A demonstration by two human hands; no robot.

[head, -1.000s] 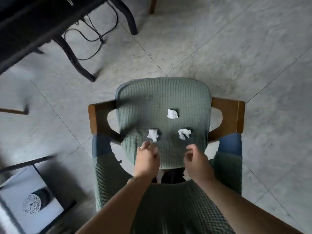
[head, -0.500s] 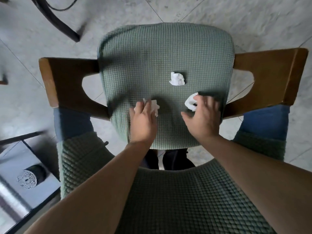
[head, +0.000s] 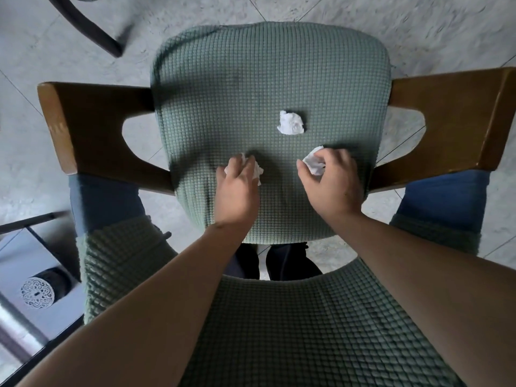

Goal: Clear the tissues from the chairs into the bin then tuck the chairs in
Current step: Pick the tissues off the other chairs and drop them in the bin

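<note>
Both hands are down on the green waffle-knit cushioned chair seat, and each one is onto a tissue: the left hand has its fingers curled over a crumpled white tissue wad near the seat's middle, while the right hand pinches a second crumpled white tissue between thumb and fingertips, clamped on it. A third small white tissue ball sits loose farther up the seat, apart from both hands. These look feather-light, soft and already crushed, so no care is needed beyond a gentle pinch anywhere on the wad; the textured fabric may snag a little. The wooden brown armrests flank the seat. No bin is in view.
</note>
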